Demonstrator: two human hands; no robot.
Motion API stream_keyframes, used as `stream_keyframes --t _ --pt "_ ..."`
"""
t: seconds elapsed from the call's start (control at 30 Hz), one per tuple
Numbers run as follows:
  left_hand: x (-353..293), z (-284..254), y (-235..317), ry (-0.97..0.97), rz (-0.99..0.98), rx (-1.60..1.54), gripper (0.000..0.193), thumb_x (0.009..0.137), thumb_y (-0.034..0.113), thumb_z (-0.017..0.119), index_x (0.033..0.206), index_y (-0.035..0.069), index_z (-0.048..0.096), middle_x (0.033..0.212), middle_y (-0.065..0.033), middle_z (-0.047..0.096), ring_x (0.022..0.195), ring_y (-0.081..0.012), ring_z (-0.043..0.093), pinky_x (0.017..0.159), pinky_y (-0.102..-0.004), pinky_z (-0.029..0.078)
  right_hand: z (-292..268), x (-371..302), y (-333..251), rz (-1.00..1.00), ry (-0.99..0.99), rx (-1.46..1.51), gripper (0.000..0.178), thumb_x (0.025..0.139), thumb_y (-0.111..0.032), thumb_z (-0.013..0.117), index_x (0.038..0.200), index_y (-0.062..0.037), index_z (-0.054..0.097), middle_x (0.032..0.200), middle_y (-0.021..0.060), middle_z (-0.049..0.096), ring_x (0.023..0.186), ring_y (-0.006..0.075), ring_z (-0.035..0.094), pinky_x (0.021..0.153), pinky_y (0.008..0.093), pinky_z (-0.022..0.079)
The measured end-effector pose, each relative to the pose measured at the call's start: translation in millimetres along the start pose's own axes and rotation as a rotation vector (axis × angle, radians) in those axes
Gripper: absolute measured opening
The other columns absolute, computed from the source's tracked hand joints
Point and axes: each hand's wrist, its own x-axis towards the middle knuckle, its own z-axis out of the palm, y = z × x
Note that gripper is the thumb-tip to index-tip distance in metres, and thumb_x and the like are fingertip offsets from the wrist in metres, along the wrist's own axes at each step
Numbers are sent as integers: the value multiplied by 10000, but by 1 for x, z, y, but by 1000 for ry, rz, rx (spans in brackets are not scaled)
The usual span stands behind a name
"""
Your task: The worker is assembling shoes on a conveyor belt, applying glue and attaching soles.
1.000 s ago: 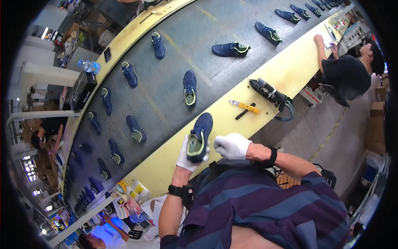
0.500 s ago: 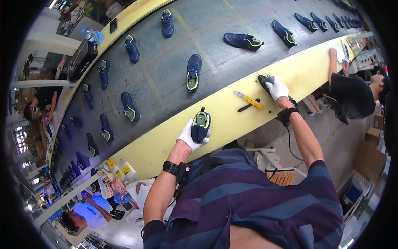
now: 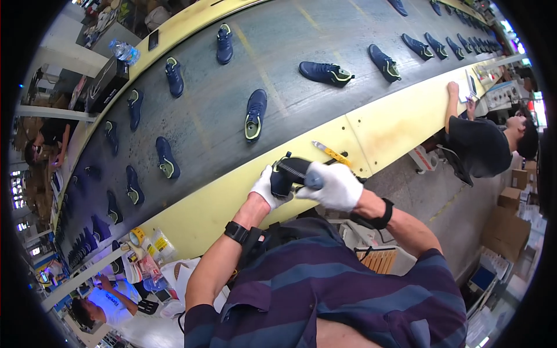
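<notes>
Near the front edge of the yellow ledge, my left hand (image 3: 265, 187), in a white glove, is closed around a navy shoe (image 3: 281, 184). My right hand (image 3: 338, 187), also gloved in white, is closed on a dark handheld tool with a rounded grey part (image 3: 314, 177). The tool is held against or just over the shoe's opening. Its exact kind is hard to make out, and it hides much of the shoe. Beyond my right hand lies a yellow utility knife (image 3: 329, 152), partly across a dark strip (image 3: 342, 158) on the ledge.
A grey conveyor belt (image 3: 214, 104) carries several navy shoes with lime trim. A water bottle (image 3: 124, 51) stands on its far ledge. Tape (image 3: 137, 235) and bags lie at the left. A person (image 3: 487, 145) sits at the right, another (image 3: 107, 301) at the lower left.
My right hand has brought the dark tool leftward from the ledge to the shoe in my left hand. The left hand keeps its hold. The view has shifted slightly.
</notes>
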Motion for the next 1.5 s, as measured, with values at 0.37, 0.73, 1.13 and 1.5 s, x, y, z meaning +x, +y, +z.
stream_keyframes --t 0.37,0.73,1.13,1.5 --pt "-48 -39 22 -9 72 -36 615 1084 635 350 1260 126 648 1046 -140 693 872 -294 632 598 -372 486 -20 50 70 422 -3 45 500 874 -451 809 1058 4 709 896 197 758 840 325 758 747 403 574" --pt "-26 -108 203 -325 430 -336 713 1040 694 397 1310 81 640 1152 -172 699 960 -337 697 702 -426 551 -55 56 278 697 151 -357 532 876 -443 795 1107 19 672 995 256 754 967 425 726 885 446 563" --pt "-21 -150 141 34 646 -451 949 973 817 352 1504 32 420 1615 -227 388 1471 -439 388 1119 -606 376 102 256 161 298 31 -187 568 846 -350 820 1236 23 642 1194 229 726 1129 384 701 952 450 550" --pt "-34 -106 72 144 595 143 788 1055 509 554 1627 35 289 1543 -227 506 1243 -352 626 854 -452 586 184 306 132 630 262 607 369 783 -188 867 1036 -1 674 879 57 711 761 175 671 720 336 546"
